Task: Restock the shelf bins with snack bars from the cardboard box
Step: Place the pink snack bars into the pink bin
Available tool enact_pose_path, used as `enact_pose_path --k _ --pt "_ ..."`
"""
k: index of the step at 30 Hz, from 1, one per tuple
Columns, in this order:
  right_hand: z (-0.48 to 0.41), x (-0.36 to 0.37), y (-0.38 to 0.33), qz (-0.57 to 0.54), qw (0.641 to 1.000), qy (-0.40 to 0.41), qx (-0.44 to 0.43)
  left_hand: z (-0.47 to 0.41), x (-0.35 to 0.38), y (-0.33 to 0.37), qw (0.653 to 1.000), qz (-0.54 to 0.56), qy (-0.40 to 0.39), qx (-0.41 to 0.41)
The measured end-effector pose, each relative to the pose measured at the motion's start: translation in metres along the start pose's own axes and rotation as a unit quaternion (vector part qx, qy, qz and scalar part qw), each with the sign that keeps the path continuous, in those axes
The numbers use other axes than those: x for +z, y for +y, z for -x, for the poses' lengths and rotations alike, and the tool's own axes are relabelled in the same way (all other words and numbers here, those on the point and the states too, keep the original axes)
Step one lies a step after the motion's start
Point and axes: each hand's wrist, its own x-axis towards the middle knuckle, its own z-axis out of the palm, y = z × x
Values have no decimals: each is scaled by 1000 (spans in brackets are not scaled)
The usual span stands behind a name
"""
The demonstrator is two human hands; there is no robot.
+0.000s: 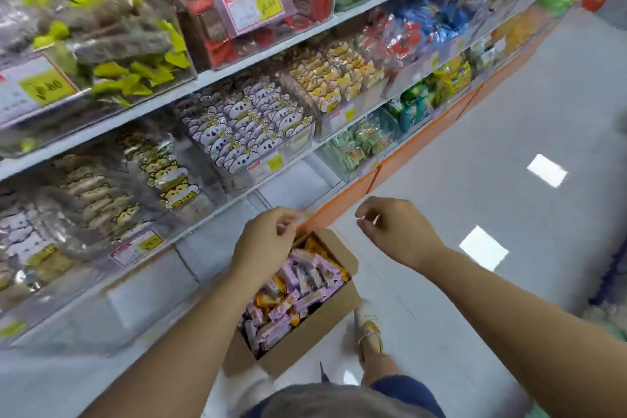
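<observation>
Two hands above cardboard box (314, 341) of snack bars (298, 285). Left hand (268, 241) curled at far rim, can't tell if holding anything. Right hand (393, 231) loosely curled, empty.

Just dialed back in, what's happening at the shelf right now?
A person stands at a shop shelf. An open cardboard box on the floor is full of purple and orange snack bars. The left hand hovers over the box's far end with fingers curled; whether it pinches a bar is unclear. The right hand hangs beside it, loosely curled, with nothing visible in it. The shelf bins hold other wrapped snacks.
</observation>
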Motion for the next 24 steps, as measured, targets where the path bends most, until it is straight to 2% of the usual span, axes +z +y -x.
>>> enact_pose_path --k 6,11,17,24 --pt "-72 21 25 53 988 -128 -74 -6 38 -29 986 13 98 -133" --pt "-88 83 38 79 976 -175 -107 3 64 -81 968 10 158 -196" --pt "-102 205 78 96 969 -189 -131 2 118 -205 956 -24 212 -204" --pt "-119 373 142 103 960 -197 -173 -7 212 -362 955 -77 239 -156"
